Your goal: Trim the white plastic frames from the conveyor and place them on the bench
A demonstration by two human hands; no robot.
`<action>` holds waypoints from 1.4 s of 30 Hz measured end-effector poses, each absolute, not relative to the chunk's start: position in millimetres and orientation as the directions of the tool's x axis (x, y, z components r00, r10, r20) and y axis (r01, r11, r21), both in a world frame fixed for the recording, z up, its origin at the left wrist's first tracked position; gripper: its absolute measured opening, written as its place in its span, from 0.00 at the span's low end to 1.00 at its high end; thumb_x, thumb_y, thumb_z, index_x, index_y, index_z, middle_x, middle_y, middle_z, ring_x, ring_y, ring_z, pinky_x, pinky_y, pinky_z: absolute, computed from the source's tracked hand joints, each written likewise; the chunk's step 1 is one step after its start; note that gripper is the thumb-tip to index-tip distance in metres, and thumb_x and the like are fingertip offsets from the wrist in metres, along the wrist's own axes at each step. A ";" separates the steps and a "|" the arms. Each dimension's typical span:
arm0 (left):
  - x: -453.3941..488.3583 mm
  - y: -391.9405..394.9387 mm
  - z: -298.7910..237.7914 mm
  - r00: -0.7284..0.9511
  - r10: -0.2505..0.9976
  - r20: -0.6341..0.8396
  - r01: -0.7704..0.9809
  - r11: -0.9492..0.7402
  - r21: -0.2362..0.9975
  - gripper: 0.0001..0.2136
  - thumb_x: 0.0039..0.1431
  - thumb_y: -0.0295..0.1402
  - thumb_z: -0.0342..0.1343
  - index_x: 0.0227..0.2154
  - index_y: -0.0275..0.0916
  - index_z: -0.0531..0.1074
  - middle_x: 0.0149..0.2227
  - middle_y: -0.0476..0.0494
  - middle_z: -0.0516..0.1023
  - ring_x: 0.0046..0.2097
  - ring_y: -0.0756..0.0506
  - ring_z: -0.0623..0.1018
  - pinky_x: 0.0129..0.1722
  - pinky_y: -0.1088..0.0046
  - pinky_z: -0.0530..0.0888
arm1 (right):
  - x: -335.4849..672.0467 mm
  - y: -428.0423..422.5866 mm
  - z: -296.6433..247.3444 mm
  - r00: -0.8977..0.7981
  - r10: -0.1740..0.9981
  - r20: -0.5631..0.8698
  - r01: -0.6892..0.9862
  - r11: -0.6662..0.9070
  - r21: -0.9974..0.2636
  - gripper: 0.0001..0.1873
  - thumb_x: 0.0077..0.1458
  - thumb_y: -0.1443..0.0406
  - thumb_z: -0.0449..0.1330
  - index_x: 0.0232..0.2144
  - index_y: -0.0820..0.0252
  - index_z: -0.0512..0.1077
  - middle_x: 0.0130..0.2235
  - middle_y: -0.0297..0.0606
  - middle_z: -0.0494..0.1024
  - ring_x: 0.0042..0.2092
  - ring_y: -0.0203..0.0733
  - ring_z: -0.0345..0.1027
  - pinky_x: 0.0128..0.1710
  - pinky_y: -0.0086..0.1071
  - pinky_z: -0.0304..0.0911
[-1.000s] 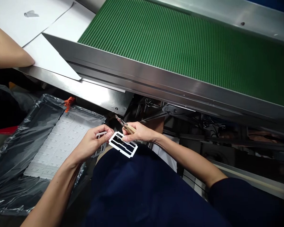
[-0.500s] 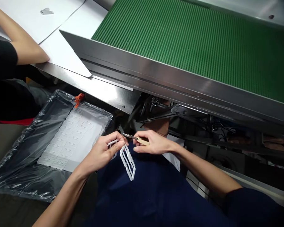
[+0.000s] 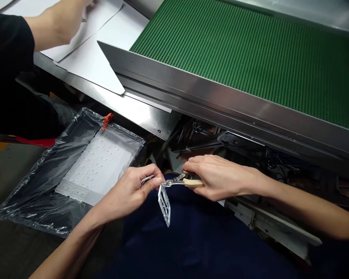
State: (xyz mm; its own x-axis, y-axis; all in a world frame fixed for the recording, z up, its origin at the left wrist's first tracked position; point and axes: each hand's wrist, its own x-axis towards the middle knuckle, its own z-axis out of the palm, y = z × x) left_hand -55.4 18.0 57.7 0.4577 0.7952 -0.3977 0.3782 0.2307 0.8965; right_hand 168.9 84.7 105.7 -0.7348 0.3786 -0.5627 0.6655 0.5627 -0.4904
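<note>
My left hand (image 3: 133, 190) pinches the top of a white plastic frame part (image 3: 164, 204), which hangs edge-on over my dark blue lap. My right hand (image 3: 218, 176) is closed around small cutting pliers (image 3: 180, 181) with tan handles. The metal jaws of the pliers touch the upper end of the white part, right beside my left fingertips. Both hands sit just below the steel edge of the conveyor.
A green conveyor belt (image 3: 250, 58) in a steel frame (image 3: 192, 93) runs across the top. At the left a box lined with clear plastic film (image 3: 40, 182) holds a white sheet of several moulded parts (image 3: 95, 166). Another person's arm (image 3: 49, 23) reaches over white sheets (image 3: 95, 58) at the top left.
The white part has turned from flat to hanging edge-on from my left hand. My right hand brought the pliers' jaws onto its top end. The other person's arm moved further over the white sheets.
</note>
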 end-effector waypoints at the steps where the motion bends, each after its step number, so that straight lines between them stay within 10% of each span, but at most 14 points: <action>1: -55.0 18.0 57.9 0.458 0.797 -0.394 0.376 0.228 0.898 0.11 0.61 0.39 0.47 0.30 0.39 0.68 0.29 0.48 0.73 0.32 0.47 0.71 0.32 0.72 0.65 | 167.7 85.2 108.2 -0.731 0.375 -0.570 0.666 0.576 -0.475 0.04 0.46 0.65 0.54 0.28 0.59 0.64 0.29 0.36 0.69 0.29 0.36 0.62 0.25 0.28 0.50; 21: -48.3 22.6 62.3 0.516 0.782 -0.350 0.426 0.120 0.897 0.10 0.62 0.37 0.46 0.28 0.39 0.67 0.25 0.52 0.69 0.27 0.50 0.66 0.26 0.75 0.62 | 154.7 95.2 132.8 -0.673 0.321 -0.666 0.678 0.629 -0.381 0.02 0.45 0.66 0.57 0.24 0.59 0.68 0.25 0.40 0.71 0.25 0.39 0.63 0.24 0.32 0.50; 32: -40.6 26.7 57.7 0.516 0.770 -0.375 0.397 0.173 0.901 0.09 0.61 0.36 0.48 0.27 0.39 0.67 0.23 0.52 0.67 0.26 0.50 0.65 0.25 0.75 0.61 | 141.7 107.4 135.5 -0.620 0.341 -0.706 0.735 0.567 -0.372 0.13 0.38 0.69 0.62 0.12 0.59 0.61 0.13 0.30 0.58 0.14 0.29 0.49 0.19 0.30 0.42; 42: -28.5 4.2 27.7 0.478 0.740 -0.473 -0.084 0.575 0.814 0.15 0.58 0.43 0.51 0.40 0.37 0.68 0.36 0.41 0.74 0.39 0.44 0.72 0.38 0.70 0.66 | 210.2 102.5 83.3 -0.444 0.496 -0.746 0.891 0.327 -0.313 0.16 0.54 0.55 0.53 0.24 0.59 0.71 0.21 0.38 0.71 0.21 0.37 0.62 0.23 0.30 0.48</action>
State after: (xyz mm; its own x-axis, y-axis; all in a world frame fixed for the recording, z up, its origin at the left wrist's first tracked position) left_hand -28.5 4.2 27.7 0.4784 0.7398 -0.4732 -0.0841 0.5749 0.8139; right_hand 210.2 102.5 83.3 -0.4442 0.4958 -0.7462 0.8915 0.3272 -0.3133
